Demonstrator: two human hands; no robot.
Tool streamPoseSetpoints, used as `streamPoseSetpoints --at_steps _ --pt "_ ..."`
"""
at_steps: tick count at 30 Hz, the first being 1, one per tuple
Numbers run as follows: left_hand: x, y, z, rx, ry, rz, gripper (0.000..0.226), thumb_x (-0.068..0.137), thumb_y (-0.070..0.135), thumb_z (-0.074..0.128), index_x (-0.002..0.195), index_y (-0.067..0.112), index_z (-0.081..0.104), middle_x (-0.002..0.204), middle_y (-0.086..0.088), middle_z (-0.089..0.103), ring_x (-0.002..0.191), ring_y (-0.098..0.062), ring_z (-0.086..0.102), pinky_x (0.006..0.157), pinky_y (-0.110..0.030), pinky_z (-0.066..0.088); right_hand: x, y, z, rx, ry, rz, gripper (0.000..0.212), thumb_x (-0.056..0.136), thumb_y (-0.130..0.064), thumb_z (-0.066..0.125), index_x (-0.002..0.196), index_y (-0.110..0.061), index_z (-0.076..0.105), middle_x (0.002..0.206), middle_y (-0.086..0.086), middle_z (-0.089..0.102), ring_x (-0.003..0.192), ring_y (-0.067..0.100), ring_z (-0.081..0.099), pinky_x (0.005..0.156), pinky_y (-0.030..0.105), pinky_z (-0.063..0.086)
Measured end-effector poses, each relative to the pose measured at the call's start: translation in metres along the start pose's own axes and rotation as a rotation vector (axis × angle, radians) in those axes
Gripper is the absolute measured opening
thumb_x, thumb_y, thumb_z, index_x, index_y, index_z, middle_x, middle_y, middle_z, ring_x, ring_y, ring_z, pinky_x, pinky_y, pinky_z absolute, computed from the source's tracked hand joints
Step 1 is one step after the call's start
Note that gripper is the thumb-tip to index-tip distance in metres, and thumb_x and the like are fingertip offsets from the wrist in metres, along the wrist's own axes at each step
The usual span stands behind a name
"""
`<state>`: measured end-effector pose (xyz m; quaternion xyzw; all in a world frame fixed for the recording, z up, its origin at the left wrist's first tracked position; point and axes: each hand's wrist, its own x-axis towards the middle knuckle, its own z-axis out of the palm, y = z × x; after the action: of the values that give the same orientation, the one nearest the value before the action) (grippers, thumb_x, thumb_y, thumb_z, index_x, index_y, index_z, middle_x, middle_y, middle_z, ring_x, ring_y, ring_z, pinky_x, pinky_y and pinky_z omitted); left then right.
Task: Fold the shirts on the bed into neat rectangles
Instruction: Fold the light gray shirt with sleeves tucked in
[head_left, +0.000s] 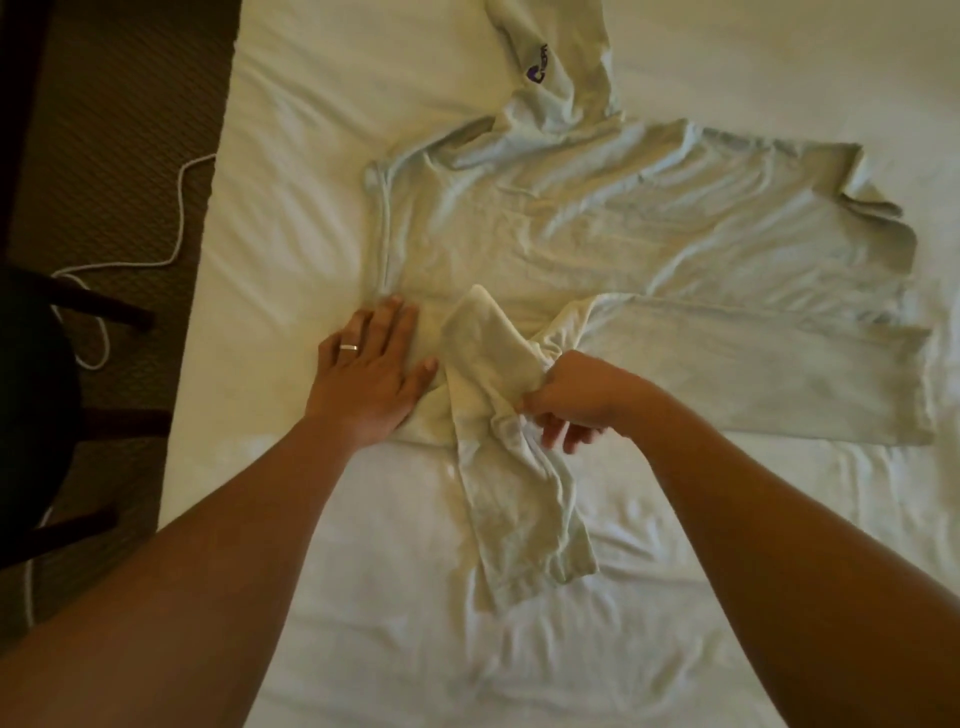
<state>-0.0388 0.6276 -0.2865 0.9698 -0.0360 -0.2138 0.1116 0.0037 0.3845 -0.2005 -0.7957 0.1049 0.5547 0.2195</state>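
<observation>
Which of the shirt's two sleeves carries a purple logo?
The far sleeve, stretched toward the top of the bed, bears the purple logo. The near sleeve, pinched by the right hand, is plain.

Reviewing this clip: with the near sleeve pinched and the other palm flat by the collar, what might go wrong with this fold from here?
1. The right hand pinches the near sleeve where it is bunched and twisted; folded in like that, it would likely leave a lump.
2. The left hand holds down only the collar end of the shirt; the wrinkled hem may drag and skew.
3. The far sleeve lies spread out, so the rectangle is not yet symmetric.
</observation>
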Motion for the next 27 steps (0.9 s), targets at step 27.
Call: streamPoseSetpoints --at_steps 27 --pt "0.004 -0.018 0.0 0.054 0.081 0.066 0.071 0.098 0.067 0.022 0.158 0.029 0.03 0.165 0.004 0.026 0.145 -0.03 0.031 0.114 -0.048 0.027 0.012 -0.096 -0.126 0.632 0.413 -0.329 0.024 0.091 -0.024 0.065 0.073 -0.012 0.057 0.053 0.003 0.046 0.042 0.014 0.035 0.042 0.02 0.028"
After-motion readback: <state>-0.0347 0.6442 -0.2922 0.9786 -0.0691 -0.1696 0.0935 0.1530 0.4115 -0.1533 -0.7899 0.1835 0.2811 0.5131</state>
